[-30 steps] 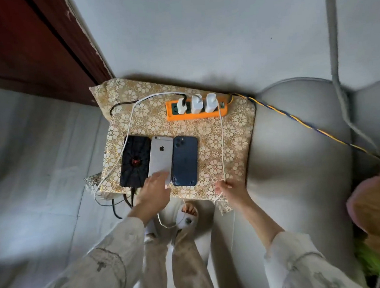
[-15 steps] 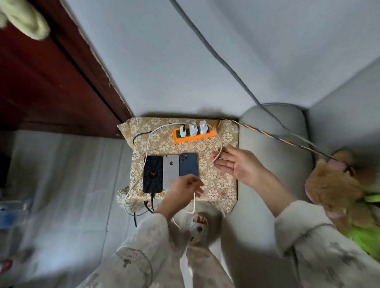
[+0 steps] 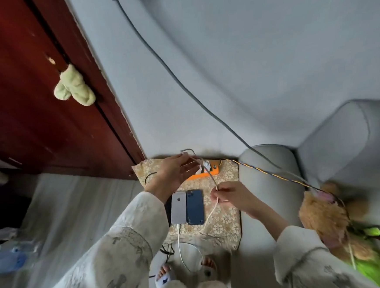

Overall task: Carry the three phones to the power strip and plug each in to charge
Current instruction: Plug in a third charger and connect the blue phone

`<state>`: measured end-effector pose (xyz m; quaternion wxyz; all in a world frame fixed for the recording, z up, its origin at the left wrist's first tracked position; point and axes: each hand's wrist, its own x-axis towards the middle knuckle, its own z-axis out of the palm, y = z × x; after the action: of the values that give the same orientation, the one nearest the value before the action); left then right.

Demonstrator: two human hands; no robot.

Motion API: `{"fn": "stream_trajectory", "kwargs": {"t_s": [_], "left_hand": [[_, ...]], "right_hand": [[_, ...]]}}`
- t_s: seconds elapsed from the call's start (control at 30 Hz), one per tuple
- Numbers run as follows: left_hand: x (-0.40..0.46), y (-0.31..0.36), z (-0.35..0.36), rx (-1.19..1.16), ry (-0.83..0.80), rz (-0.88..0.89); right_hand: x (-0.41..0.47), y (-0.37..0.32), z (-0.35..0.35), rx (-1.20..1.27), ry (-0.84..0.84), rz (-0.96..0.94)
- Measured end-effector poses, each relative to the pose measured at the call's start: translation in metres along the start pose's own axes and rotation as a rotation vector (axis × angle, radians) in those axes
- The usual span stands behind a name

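Three phones lie side by side on a gold patterned cloth (image 3: pixel 227 220): a black phone (image 3: pixel 167 210) mostly hidden by my left sleeve, a silver phone (image 3: pixel 178 208) with a white cable in its bottom end, and a dark blue phone (image 3: pixel 195 207). The orange power strip (image 3: pixel 209 172) with white chargers sits at the far edge, partly covered by my left hand (image 3: pixel 175 174), whose fingers are spread above it and seem to touch the cable's far end. My right hand (image 3: pixel 230 196) pinches a white charging cable (image 3: pixel 212 208) just right of the blue phone.
A grey sofa arm (image 3: pixel 267 183) stands right of the cloth, with a plush toy (image 3: pixel 321 213) on the seat. A red-brown door (image 3: pixel 33 99) is at the left, a green cloth (image 3: pixel 74 88) hanging on it. A grey cord (image 3: pixel 179 81) runs down the wall. My slippered feet (image 3: pixel 188 273) are below.
My left hand rose from the phones' near end to above the power strip. My right hand closed on the white cable. The view tilted up and shows more wall and door.
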<state>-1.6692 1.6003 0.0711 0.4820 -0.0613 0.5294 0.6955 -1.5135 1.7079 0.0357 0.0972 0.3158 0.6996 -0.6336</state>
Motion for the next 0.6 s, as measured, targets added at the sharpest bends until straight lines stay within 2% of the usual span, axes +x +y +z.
{"fn": "stream_trajectory", "kwargs": {"t_s": [0.07,0.13,0.27,0.33,0.43,0.5,0.6], "left_hand": [[-0.007,-0.007,-0.005,0.184,0.026,0.016],[-0.016,-0.02,-0.013,0.404,0.0,0.025],[-0.032,-0.045,-0.024,0.906,-0.263,0.088],[-0.035,-0.048,-0.026,1.107,-0.316,0.15],[-0.04,-0.038,-0.022,1.074,-0.216,0.257],[-0.044,-0.024,-0.019,0.993,-0.115,0.364],[-0.052,0.001,-0.01,0.649,-0.036,0.434]], "right_hand": [[0.0,-0.015,-0.005,0.168,0.02,0.001],[0.001,-0.033,-0.009,0.236,0.052,-0.047],[0.003,-0.071,-0.016,0.504,0.08,-0.14],[0.003,-0.086,-0.02,0.607,0.093,-0.159],[0.001,-0.091,-0.023,0.655,0.103,-0.196],[-0.002,-0.083,-0.022,0.516,0.103,-0.19],[-0.01,-0.06,-0.012,0.281,-0.028,-0.139]]}}
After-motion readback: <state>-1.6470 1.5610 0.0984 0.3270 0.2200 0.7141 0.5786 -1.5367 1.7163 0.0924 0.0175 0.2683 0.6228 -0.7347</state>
